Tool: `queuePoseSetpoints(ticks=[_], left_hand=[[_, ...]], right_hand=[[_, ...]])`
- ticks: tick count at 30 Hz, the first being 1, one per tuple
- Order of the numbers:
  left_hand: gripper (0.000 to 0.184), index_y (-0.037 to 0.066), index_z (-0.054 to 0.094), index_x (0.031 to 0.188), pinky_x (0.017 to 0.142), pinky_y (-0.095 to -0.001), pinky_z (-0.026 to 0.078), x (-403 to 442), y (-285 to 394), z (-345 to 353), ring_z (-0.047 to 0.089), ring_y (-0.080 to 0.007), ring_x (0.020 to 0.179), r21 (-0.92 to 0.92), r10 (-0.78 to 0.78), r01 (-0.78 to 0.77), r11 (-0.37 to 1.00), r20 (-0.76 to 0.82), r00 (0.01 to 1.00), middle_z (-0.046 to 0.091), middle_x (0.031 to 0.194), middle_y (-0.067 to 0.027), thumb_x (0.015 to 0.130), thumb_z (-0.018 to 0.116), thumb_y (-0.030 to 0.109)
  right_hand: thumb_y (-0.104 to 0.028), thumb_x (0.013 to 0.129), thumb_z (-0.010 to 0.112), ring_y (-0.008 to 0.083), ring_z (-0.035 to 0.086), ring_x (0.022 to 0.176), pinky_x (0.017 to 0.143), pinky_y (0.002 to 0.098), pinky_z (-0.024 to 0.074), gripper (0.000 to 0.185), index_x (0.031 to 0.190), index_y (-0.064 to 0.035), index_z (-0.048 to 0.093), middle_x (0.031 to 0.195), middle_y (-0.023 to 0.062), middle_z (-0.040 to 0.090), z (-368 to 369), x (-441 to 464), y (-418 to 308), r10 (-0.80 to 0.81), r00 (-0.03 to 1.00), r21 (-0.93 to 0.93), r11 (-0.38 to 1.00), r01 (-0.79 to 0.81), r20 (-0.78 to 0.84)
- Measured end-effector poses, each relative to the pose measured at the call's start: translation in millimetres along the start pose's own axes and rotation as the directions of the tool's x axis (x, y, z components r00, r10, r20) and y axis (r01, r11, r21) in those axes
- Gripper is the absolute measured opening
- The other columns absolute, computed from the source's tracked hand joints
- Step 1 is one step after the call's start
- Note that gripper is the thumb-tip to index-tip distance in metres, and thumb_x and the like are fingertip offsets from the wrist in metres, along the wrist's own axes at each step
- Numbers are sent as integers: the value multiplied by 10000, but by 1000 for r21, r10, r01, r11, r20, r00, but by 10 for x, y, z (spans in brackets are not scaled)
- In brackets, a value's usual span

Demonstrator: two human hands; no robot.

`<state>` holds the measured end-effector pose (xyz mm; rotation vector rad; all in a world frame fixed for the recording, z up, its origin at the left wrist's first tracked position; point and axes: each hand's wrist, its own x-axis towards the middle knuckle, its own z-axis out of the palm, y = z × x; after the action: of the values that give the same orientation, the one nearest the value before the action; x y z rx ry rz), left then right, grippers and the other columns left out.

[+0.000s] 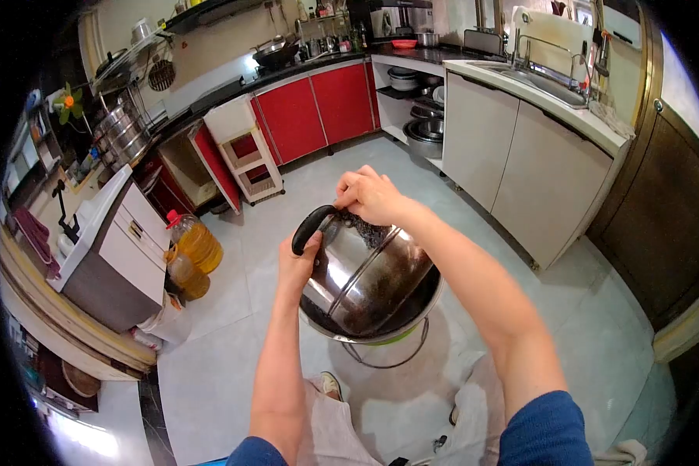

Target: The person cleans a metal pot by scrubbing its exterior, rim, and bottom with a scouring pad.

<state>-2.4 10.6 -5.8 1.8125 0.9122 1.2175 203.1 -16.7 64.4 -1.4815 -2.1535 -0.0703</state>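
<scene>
A shiny metal pot [357,291] with a black loop handle [312,229] is tilted over a wide, dark-bottomed basin [425,311] in front of me. My left hand [297,260] is closed at the lower end of the black handle, its thumb against the metal. At the pot's upper edge, near the handle's other end, my right hand [367,198] has its fingers pinched around something dark and mesh-like [365,229], possibly a scouring pad. A thin round wire stand [388,363] shows beneath the basin.
Two large bottles of yellow liquid [196,242] stand on the floor to the left, beside a white cabinet [128,256]. A white slatted rack [248,159] stands by the red cupboards [307,109]. A sink counter [536,89] is at the right, shelves with pots behind.
</scene>
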Motion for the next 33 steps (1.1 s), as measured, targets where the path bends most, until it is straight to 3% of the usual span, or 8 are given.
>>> queuePoseSetpoints(ticks=[5,8,16,23,25,27,29,33], left_hand=[[248,-8,588,845,553,-265,399,-16,54,11,460,-96,604,6,6,-6,1000,7,1000,518,660,7,880,610,236],[262,-5,590,841,549,-262,400,-11,56,17,470,-93,605,-9,41,-41,999,3,999,519,656,7,877,613,254],[195,7,597,855,531,-255,394,-4,127,-17,472,-83,587,42,46,-48,998,49,998,515,642,7,860,615,201],[139,11,607,869,514,-247,395,-4,97,-14,470,-75,562,9,80,-81,997,66,995,522,642,20,840,639,143],[132,12,612,875,513,-242,397,-11,105,-14,475,-74,560,-29,85,-83,996,73,994,523,644,23,839,641,136],[129,16,618,895,509,-234,398,-34,143,12,483,-71,556,-47,20,-18,999,56,998,522,644,29,843,643,131],[140,15,616,905,508,-232,396,-57,209,17,480,-69,556,-54,10,-7,999,61,998,522,645,31,848,643,139],[166,8,614,910,510,-232,393,-39,136,9,478,-69,558,-73,57,-53,996,53,997,525,647,33,858,644,163]], right_hand=[[-93,760,622,238,493,1056,899,414,419,219,902,-222,728,1041,-37,613,-23,-29,99,-9,1000,52,999,10,-14],[-23,709,608,245,529,963,860,368,460,291,909,-195,730,966,-22,647,-34,-128,111,54,975,26,998,-49,-216],[0,678,635,242,559,898,824,357,467,265,924,-71,703,825,41,658,-149,133,-11,-218,959,143,959,245,-181],[-59,702,647,261,558,934,833,367,465,184,865,-111,714,840,56,657,-168,308,22,-236,943,216,933,287,-236],[-4,680,663,251,585,895,810,354,476,206,875,-56,705,849,67,667,-156,403,24,-441,893,184,874,450,-91],[-9,692,660,258,606,877,792,355,485,195,876,-55,707,861,82,674,-219,540,-7,-424,904,201,891,407,48],[-46,723,654,274,652,832,743,358,505,194,910,-48,704,890,119,686,-292,547,-77,-223,933,186,967,175,282],[-93,738,655,267,653,842,737,351,507,199,925,-46,703,901,118,689,-380,602,-293,-21,899,31,999,9,437]])
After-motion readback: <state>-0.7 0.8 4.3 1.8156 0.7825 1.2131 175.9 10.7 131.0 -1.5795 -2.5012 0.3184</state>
